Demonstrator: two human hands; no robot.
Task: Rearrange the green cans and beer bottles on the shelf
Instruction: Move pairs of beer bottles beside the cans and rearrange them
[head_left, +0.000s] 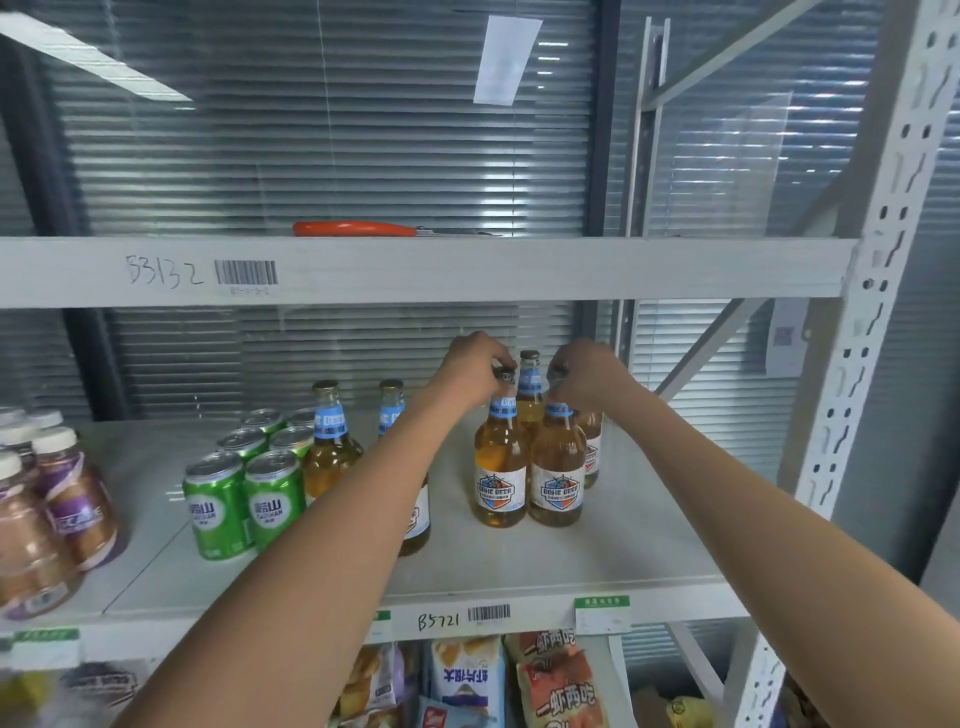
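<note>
Several amber beer bottles with blue neck labels stand on the white middle shelf (519, 566). My left hand (472, 366) grips the cap and neck of the front left bottle (500, 467) of a tight cluster. Beside it, the front right bottle (557, 467) has my right hand (592, 376) closed on its neck. Two more bottles (530, 387) stand close behind that pair. Further left are two other beer bottles (332, 447), one partly hidden by my left forearm. Several green cans (247, 499) are packed in rows left of those.
Brown drink bottles with white caps (57, 499) crowd the shelf's left end. An orange-handled tool (358, 228) lies on the upper shelf. Snack bags (519, 680) fill the shelf below. A white perforated upright (852, 415) and a diagonal brace bound the right side.
</note>
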